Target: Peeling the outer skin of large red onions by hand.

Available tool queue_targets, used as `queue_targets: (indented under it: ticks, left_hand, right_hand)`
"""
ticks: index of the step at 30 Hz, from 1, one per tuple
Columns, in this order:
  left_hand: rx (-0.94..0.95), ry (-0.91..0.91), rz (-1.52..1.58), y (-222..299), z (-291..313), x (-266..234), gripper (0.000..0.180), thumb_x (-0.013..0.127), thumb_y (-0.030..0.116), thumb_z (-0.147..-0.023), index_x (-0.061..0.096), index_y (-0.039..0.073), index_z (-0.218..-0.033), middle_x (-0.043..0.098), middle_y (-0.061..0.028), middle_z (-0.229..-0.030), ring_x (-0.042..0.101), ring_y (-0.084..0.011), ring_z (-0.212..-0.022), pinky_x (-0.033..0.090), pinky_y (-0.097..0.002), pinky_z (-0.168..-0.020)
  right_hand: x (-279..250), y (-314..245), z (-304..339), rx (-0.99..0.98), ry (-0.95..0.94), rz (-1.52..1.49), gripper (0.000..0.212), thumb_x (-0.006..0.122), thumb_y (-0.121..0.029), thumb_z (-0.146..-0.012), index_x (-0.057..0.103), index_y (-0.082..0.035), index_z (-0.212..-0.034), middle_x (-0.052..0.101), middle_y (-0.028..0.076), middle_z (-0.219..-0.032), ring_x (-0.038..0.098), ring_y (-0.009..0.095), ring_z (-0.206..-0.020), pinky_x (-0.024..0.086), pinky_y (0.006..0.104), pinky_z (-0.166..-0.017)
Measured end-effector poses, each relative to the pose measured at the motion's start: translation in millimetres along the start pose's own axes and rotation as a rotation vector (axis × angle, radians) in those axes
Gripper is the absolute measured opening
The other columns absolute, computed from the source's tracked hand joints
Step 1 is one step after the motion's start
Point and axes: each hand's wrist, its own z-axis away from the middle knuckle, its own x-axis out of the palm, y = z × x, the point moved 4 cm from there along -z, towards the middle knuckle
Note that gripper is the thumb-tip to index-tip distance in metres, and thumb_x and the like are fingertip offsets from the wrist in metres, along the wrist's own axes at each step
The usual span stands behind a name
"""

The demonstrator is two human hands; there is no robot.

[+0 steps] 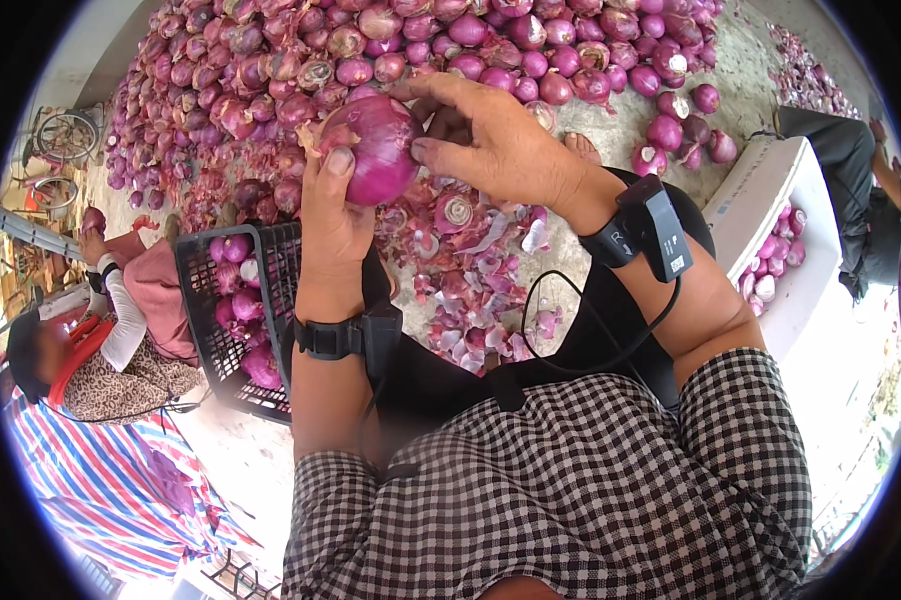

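Note:
A large red onion (376,150) with glossy purple skin is held up in front of me. My left hand (333,225) grips it from below and the left, thumb pressed on its near side. A papery flap of dry skin (311,140) stands off the onion's left side. At its right edge, my right hand (511,145) has fingers curled and thumb and forefinger against the skin; the other fingertips are partly hidden. Below lie loose onion peelings (471,290) between my legs, with a cut-ended onion (455,212) among them.
A big heap of red onions (371,40) spreads ahead. On my left stands a black plastic crate (193,310) with onions; on my right, a white foam box (821,200) holds more. Other people sit at left (121,340) and far right (821,160). A cable (571,372) loops over my lap.

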Motion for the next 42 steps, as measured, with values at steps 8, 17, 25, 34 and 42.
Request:
queue_targets:
  ticks: [8, 17, 25, 34, 42]
  left_hand:
    - [-0.065, 0.000, -0.058, -1, -4, 6, 0.053, 0.066, 0.024, -0.081, 0.046, 0.002, -0.126, 0.055, -0.0092, -0.115, 0.056, -0.0193, -0.106, 0.048, -0.0350, -0.092]
    - [-0.025, 0.014, -0.275, -2, -5, 6, 0.056, 0.069, 0.023, -0.078, 0.047, 0.002, -0.126, 0.058, -0.0064, -0.105, 0.055, -0.0156, -0.098, 0.045, -0.0301, -0.090]
    - [-0.041, 0.037, -0.288, -3, -6, 4, 0.058, 0.070, 0.023, -0.078, 0.047, 0.001, -0.126, 0.058, -0.0066, -0.106, 0.056, -0.0158, -0.098, 0.045, -0.0302, -0.089]
    - [-0.127, -0.035, -0.266, -3, -8, 0, 0.065, 0.070, 0.024, -0.077, 0.043, 0.000, -0.131, 0.057, -0.0087, -0.111, 0.055, -0.0172, -0.103, 0.045, -0.0302, -0.091]
    - [-0.053, -0.137, -0.300, 4, -3, 15, 0.077, 0.080, 0.023, -0.070, 0.041, 0.003, -0.134, 0.049, -0.0110, -0.125, 0.051, -0.0200, -0.113, 0.042, -0.0326, -0.097]
  right_hand:
    - [0, 2, 1, 0.000, -0.083, 0.125, 0.048, 0.063, -0.016, -0.085, 0.045, -0.002, -0.128, 0.061, 0.012, -0.092, 0.060, 0.015, -0.074, 0.052, 0.0266, -0.060]
    - [-1, 8, 4, 0.178, -0.117, 0.110, 0.039, 0.063, -0.014, -0.081, 0.049, 0.002, -0.114, 0.063, 0.012, -0.084, 0.060, 0.015, -0.067, 0.051, 0.0275, -0.054]
    - [1, 8, 2, 0.096, -0.035, 0.148, 0.044, 0.065, -0.018, -0.073, 0.055, 0.008, -0.106, 0.064, 0.024, -0.087, 0.065, 0.034, -0.079, 0.051, 0.0382, -0.073]
    - [-4, 9, 2, -0.092, -0.038, 0.181, 0.047, 0.065, -0.017, -0.084, 0.048, -0.002, -0.124, 0.061, 0.014, -0.100, 0.061, 0.015, -0.066, 0.052, 0.0256, -0.052]
    - [-2, 14, 0, -0.154, -0.105, 0.200, 0.055, 0.068, -0.020, -0.084, 0.043, -0.003, -0.130, 0.059, 0.015, -0.104, 0.061, 0.015, -0.069, 0.051, 0.0254, -0.053]
